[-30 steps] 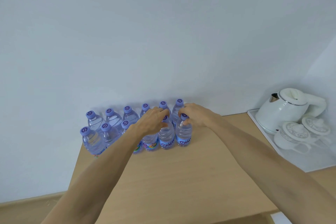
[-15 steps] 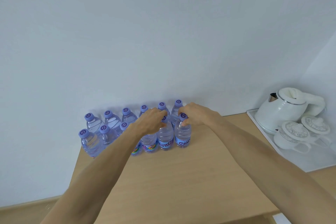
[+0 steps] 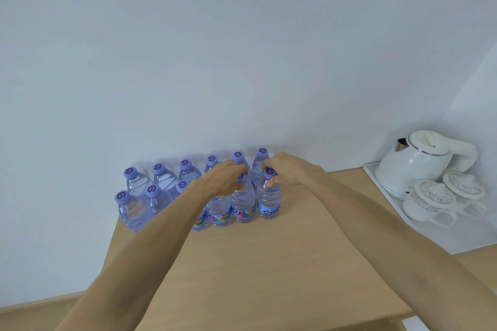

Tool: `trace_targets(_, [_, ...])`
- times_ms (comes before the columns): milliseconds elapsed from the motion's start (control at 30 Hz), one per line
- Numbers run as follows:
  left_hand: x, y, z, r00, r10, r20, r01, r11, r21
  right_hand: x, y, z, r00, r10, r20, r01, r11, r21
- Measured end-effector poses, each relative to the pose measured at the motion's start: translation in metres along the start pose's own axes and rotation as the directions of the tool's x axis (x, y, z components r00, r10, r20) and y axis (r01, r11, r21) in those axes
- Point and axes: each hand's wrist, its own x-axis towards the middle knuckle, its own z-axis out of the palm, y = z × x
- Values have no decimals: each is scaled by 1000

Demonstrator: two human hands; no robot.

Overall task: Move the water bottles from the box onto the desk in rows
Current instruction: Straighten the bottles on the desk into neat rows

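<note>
Two rows of water bottles (image 3: 243,203) are standing far-left on the tabletop (image 3: 282,263), both hands' grips, left hand (image 3: 224,179) and right hand (image 3: 286,170), curling round necks; full, heavy, slippery-walled, so necks suit.

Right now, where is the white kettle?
In the head view, the white kettle stands far right on a white tray, behind two lidded white cups, away from the water bottles.

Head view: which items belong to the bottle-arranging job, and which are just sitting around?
Job:
water bottles in two rows
desk
left hand, on a front-row bottle
right hand, gripping the end bottle

Bystanders:
white kettle
two lidded cups
white tray
</note>
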Motion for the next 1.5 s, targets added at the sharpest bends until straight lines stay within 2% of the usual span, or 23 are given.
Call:
trace_targets(367, [-7, -2, 3, 998, 59, -21, -60, 998, -32, -1, -1, 2, 1000, -4, -9, 4, 1000, 9])
trace_targets(600, [-7, -1, 4, 996, -78, -48, 75, 996, -45, -1, -3, 0, 999, 39, -14, -39, 999, 26])
trace_targets(767, [-3, -2, 1, 997, -77, 9, 77, 996, -51, 0, -6, 0, 1000, 18, -25, -19, 999, -47])
trace_targets(900, [-2, -4, 2, 997, -77, 12, 77, 995, -64, -1, -1, 0, 1000, -2, -15, 1, 999, -51])
trace_targets(1067, [-2, -5, 3, 997, -81, 15, 83, 992, -95, -4, 8, -4, 995, -95, -2, 95, 995, -9])
trace_targets(1133, [-2, -5, 3, 997, -80, 18, 81, 992, -98, -3, 8, -5, 998, -64, -9, 64, 997, 38])
trace_targets(1200, [-2, -5, 3, 997, -79, 23, 81, 992, -97, -2, 7, -6, 999, 41, -10, -41, 998, 56])
trace_targets(1300, [-3, -5, 3, 996, -85, 24, 87, 991, -104, 1, 2, -3, 992, 124, -8, -124, 992, -9])
trace_targets(1500, [-3, -5, 4, 995, -95, 33, 98, 989, -110, 1, -3, -3, 998, -48, 29, 48, 999, 3])
